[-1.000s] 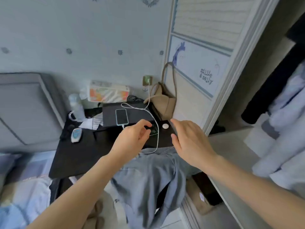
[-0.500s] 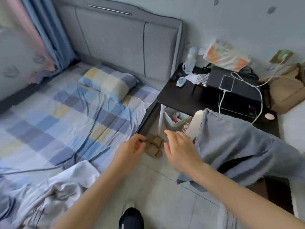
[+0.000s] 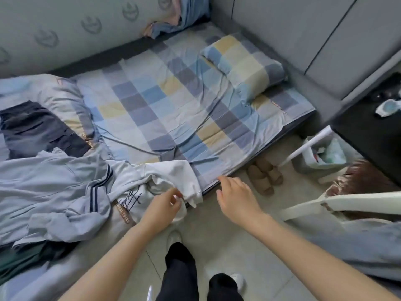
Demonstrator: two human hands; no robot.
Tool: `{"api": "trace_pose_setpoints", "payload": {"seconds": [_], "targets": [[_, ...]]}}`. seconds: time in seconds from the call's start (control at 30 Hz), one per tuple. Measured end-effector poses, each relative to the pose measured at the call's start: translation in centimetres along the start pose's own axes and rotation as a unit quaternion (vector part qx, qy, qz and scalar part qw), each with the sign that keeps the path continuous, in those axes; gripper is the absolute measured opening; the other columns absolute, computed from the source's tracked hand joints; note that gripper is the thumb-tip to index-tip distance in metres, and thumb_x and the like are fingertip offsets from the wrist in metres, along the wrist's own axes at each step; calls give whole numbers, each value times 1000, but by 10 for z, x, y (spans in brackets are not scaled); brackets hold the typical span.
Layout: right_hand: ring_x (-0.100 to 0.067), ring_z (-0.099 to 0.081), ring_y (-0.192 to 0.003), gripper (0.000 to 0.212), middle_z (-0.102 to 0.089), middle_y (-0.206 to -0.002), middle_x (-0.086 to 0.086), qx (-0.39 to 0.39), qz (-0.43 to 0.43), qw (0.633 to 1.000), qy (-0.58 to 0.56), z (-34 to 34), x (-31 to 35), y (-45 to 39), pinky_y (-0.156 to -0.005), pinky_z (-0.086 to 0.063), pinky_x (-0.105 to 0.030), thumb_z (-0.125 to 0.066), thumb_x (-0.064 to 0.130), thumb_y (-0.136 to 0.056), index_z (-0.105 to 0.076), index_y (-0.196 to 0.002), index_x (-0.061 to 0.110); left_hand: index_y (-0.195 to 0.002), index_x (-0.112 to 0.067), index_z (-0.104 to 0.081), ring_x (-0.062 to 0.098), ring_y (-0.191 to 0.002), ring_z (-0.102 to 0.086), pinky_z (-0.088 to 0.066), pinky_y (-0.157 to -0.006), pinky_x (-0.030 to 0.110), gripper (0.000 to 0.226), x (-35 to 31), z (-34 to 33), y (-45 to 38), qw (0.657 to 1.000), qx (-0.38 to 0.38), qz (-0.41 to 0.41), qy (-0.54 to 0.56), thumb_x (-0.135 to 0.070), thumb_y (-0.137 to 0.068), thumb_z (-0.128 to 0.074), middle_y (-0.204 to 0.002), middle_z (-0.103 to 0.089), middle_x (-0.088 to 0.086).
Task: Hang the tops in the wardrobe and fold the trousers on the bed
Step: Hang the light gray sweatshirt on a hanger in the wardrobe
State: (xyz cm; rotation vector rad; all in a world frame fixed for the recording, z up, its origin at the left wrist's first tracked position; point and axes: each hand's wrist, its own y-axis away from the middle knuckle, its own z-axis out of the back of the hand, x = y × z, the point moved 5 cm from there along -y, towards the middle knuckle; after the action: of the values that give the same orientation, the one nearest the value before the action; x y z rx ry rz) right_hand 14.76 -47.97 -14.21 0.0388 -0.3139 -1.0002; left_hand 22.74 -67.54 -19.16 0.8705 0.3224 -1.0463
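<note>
The left hand pinches the white top at the bed's near edge; the right hand hovers released. A one-handed pull could drag the tangled blue jacket onto the floor.

The bed, covered with a checked sheet of blue, grey and yellow squares, carries everything here. A matching pillow lies at its head end, against the grey headboard. Toward the foot end from the pillow, a dark blue garment lies flat (folded, by the look of it). Nearer the bed's front edge from that garment sprawls a light blue top with dark stripes, and beside it a white top drapes over the edge. Brown slippers sit on the tiled floor just beside the bed.
</note>
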Motion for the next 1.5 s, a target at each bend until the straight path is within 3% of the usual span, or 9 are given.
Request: {"api": "trace_pose_setpoints", "payload": {"seconds": [0.2,0.37,0.5,0.7,0.87,1.0,1.17,1.33,1.5], "targets": [[-27,-48,-118,34,-56,-126,-4,112,-3,994,-11,-93,65,-102,-95,-40,-38,-38,30,-98,-44,-128,15,-106,-17,-63,20,-92,-61,-45,-77,28,18,159,39,-59,989,39,144,-15,-17,-90,-55,-100,-66,0],[-29,-48,-115,32,-56,-123,-7,192,-14,981,-33,-174,91,-180,-91,-41,-40,-38,32,-100,-46,-124,12,-108,-10,-61,10,-73,-57,-41,-56,16,19,261,50,-109,957,2,276,88,-11,-89,-57,-103,-65,6],[-32,-46,-118,37,-52,-129,-9,250,-16,968,-28,-243,99,-234,-91,-42,-41,-37,37,-101,-44,-125,10,-127,-4,-50,25,-92,-56,-46,-80,34,39,323,40,-144,913,-56,370,162,-10,-90,-59,-120,-59,17],[-34,-43,-120,45,-46,-131,-12,279,0,960,-31,-319,111,-293,-94,-43,-45,-42,41,-99,-39,-130,8,-148,-13,-29,34,-130,-41,-42,-101,46,65,357,24,-207,960,-60,263,-72,-9,-89,-54,-151,-33,11],[-38,-43,-120,52,-40,-133,-14,292,10,956,-34,-381,125,-319,-93,-41,-44,-48,41,-97,-34,-135,8,-142,-12,-30,32,-127,-42,-43,-99,44,66,393,11,-244,947,-58,231,-217,-6,-82,-58,-146,-33,8],[-38,-43,-121,64,-37,-137,-14,306,23,951,-25,-412,129,-321,-93,-40,-43,-52,37,-96,-22,-144,10,-124,-6,-50,31,-111,-56,-47,-90,40,43,415,8,-252,940,-67,225,-247,-5,-83,-61,-133,-48,11],[-37,-38,-127,65,-38,-141,-14,331,-31,942,-47,-426,115,-327,-94,-41,-44,-56,31,-94,-20,-144,12,-109,-17,-74,26,-94,-62,-51,-80,38,27,423,47,-256,928,-133,344,47,-7,-92,-56,-101,-71,8],[-36,-42,-128,88,-38,-142,-15,332,-98,914,-212,-418,113,-321,-101,-39,-42,-62,45,-86,-3,-150,40,-79,-21,-77,17,-79,-63,-50,-70,31,16,342,101,-255,882,-231,252,325,-26,-89,-65,-76,-71,-2],[-23,-57,-111,24,-63,-115,6,267,-132,894,-335,-377,122,-306,-80,-40,-30,-44,42,-96,-54,-117,34,-82,-14,-77,9,-67,-59,-47,-60,20,13,220,104,-220,855,-160,147,471,-24,-86,-70,-70,-70,4]]}}
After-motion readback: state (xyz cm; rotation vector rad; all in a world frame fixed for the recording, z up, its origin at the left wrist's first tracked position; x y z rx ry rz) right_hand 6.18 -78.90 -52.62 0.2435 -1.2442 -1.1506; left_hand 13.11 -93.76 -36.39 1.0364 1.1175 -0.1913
